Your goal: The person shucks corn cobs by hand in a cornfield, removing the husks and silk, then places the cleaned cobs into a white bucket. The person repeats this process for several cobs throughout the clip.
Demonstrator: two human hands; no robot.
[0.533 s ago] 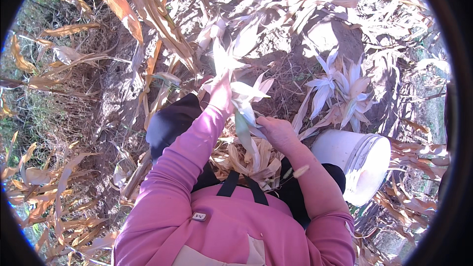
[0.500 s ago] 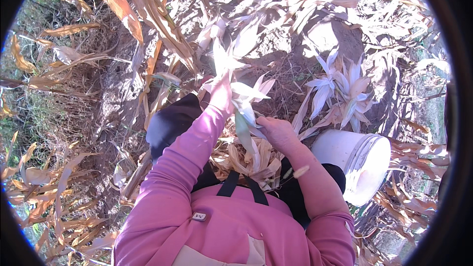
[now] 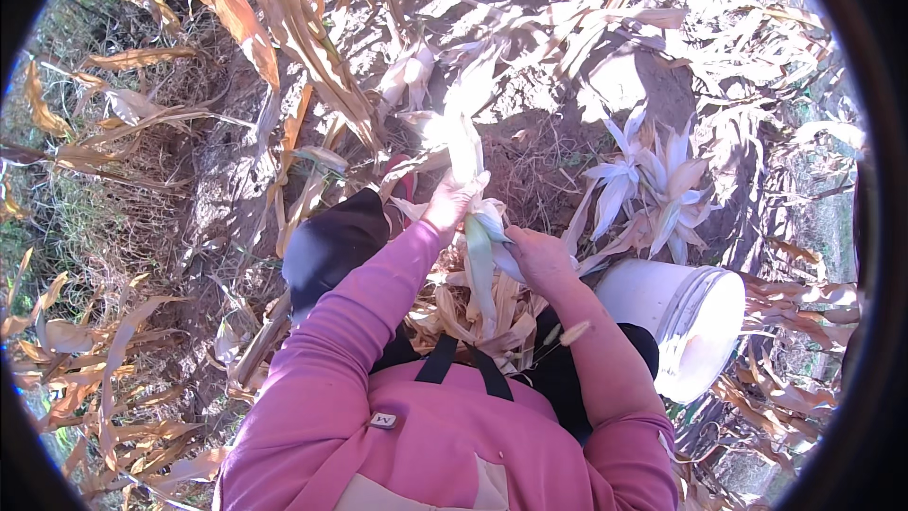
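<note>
My left hand [image 3: 452, 201] is closed around an ear of corn [image 3: 464, 144], whose pale upper part stands bright in the sun above my fingers. Just to the right and slightly nearer, my right hand [image 3: 537, 254] has its fingers closed on the ear's husk [image 3: 494, 224] near the lower end. A long pale green husk leaf [image 3: 480, 265] hangs from there toward my lap. Glare hides the detail of the ear, and my fingers cover part of it.
Dry husks [image 3: 506, 308] are heaped between my legs. A white bucket [image 3: 653, 312] lies on its side at my right, with opened pale husks [image 3: 653, 180] beyond it. Dry corn stalks and leaves [image 3: 307, 38] stand at far left; another pale husked ear [image 3: 409, 74] lies ahead.
My left hand has moved down and slightly right, closer to my right hand. The husk leaves that spread out to the right between them are now gathered in. My right hand has barely shifted.
</note>
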